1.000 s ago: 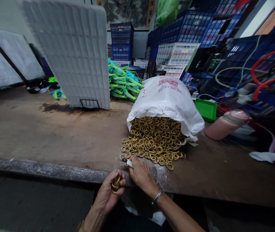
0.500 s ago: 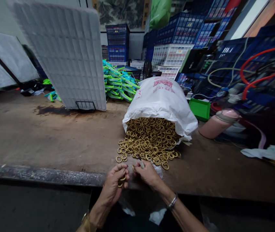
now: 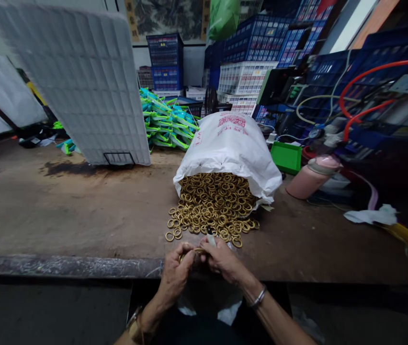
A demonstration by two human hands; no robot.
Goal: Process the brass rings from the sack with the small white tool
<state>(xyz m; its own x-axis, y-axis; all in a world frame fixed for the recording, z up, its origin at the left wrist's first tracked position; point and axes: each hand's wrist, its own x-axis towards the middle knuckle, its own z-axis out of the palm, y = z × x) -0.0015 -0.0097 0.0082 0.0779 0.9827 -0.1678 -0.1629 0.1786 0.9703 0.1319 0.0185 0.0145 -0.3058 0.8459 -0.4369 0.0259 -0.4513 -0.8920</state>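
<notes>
A brass-coloured ring is pinched between my two hands, just over the table's front edge. My left hand is closed, with another ring partly visible in its fingers. My right hand grips the other side of the ring, and a slim pale tool with a black end sticks up from its grasp; I cannot make out its kind. Right behind the hands, a heap of similar rings spills from the mouth of a white sack with red print, lying on its side.
The brown wooden table has a worn front edge. A tall white padded panel stands at left, beside a teal and lime-green pile. A green tray, a pink bottle and red hoses are at right; stacked crates rise behind.
My hands have come together, and the ring from my right hand now meets the fingers of my left. The view has swung slightly, so the scene sits further left.
</notes>
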